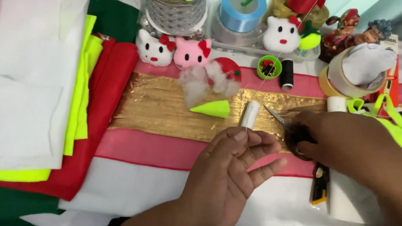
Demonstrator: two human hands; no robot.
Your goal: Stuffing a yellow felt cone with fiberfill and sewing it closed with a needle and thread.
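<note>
Two hands work over the gold cloth [162,106] on the tabletop: the left hand [226,178] curls loosely around the lower end of a small white felt roll [250,114], holding it upright. The right hand [342,143] grips dark-handled scissors [291,130], blades nearly closed, tips just beside the roll. Holding the roll steady should keep any cut clean.

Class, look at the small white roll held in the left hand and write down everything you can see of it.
The small white roll is a short cylinder of what looks like soft white felt or fabric, rolled up tight. It stands nearly upright, leaning slightly, over the gold ribbon band. The fingertips of the left hand pinch its lower end, hiding the bottom. The blade tips of the scissors in the right hand point towards it from the right, close beside it.
</note>
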